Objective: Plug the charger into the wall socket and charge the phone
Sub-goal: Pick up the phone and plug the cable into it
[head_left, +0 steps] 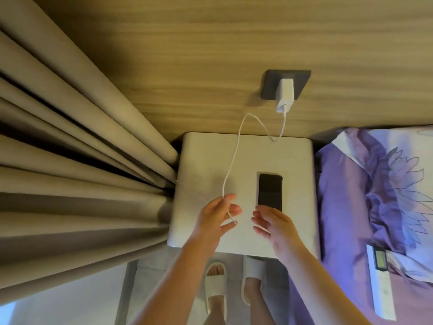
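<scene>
A white charger [285, 95] sits plugged into the dark wall socket [269, 86] on the wooden wall. Its white cable [236, 151] loops down over the white bedside table [206, 160] into my left hand [218, 214], which holds the cable's loose end between its fingers. A black phone [270, 192] lies face up on the table, long side pointing at the wall. My right hand [273, 225] hovers with fingers apart just at the phone's near end, holding nothing. The cable's plug tip is hidden among my left fingers.
Beige curtains [82, 148] hang close at the table's left side. A bed with purple flowered bedding [375, 195] lies to the right, with a white remote control [380, 280] on it. My feet in white slippers [215, 285] stand on the floor before the table.
</scene>
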A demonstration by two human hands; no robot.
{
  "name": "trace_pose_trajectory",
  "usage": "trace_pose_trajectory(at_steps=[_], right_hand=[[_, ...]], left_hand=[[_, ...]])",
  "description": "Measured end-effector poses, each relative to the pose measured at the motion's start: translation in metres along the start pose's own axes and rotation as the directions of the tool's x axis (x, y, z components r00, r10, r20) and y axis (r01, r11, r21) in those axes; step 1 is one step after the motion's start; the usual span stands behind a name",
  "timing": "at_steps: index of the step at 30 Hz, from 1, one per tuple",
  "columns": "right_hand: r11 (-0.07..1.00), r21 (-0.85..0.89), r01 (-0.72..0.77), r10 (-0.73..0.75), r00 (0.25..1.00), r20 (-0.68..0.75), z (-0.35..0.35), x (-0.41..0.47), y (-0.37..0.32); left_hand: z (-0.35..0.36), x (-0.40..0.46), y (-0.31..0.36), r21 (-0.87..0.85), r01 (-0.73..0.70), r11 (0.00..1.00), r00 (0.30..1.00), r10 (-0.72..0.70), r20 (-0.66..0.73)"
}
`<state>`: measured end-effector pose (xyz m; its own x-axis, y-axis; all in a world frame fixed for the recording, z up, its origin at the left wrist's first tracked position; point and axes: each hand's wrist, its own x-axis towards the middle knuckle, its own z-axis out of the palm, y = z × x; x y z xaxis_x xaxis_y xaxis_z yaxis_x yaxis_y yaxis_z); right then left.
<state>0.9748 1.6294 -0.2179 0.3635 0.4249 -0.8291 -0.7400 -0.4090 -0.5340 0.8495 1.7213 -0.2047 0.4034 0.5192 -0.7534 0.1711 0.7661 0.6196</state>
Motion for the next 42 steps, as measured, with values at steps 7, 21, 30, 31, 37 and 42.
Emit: trace_pose_trajectory(at_steps=[7,21,30,31,37,42], right_hand=[[0.874,0.431,-0.224,0.176,0.973,0.149,0.029,-0.032,0.027],[0.958,0.271,0.089,-0.118,0.989,0.091,-0.013,-0.065,0.010],[0.995,0.000,0.101,-0.100,0.988,0.118,-0.030,-0.063,0.027],[0.995,0.002,0.101,-0.100,0.988,0.116,-0.033,-0.060,0.026],[0.928,0.371,0.019,-0.018,1.000,-0.005,-0.052,-0.020,0.010],[0.870,0.491,-0.043,0.078,0.996,-0.052,-0.050,0.007,-0.011]], left_hand=[[-0.009,-0.023,0.002,-0.319,0.128,0.939,0.988,-0.095,0.118],[-0.002,-0.027,-0.023,0.571,-0.019,0.821,0.892,0.272,-0.361],[0.058,-0.012,0.000,0.300,0.048,0.953,0.997,-0.064,0.044],[0.057,-0.012,-0.001,0.306,0.053,0.950,0.995,-0.075,0.060],[0.048,-0.006,-0.016,0.442,0.069,0.894,0.986,-0.129,0.107],[0.030,-0.001,-0.032,0.742,0.019,0.670,0.972,-0.187,0.144]])
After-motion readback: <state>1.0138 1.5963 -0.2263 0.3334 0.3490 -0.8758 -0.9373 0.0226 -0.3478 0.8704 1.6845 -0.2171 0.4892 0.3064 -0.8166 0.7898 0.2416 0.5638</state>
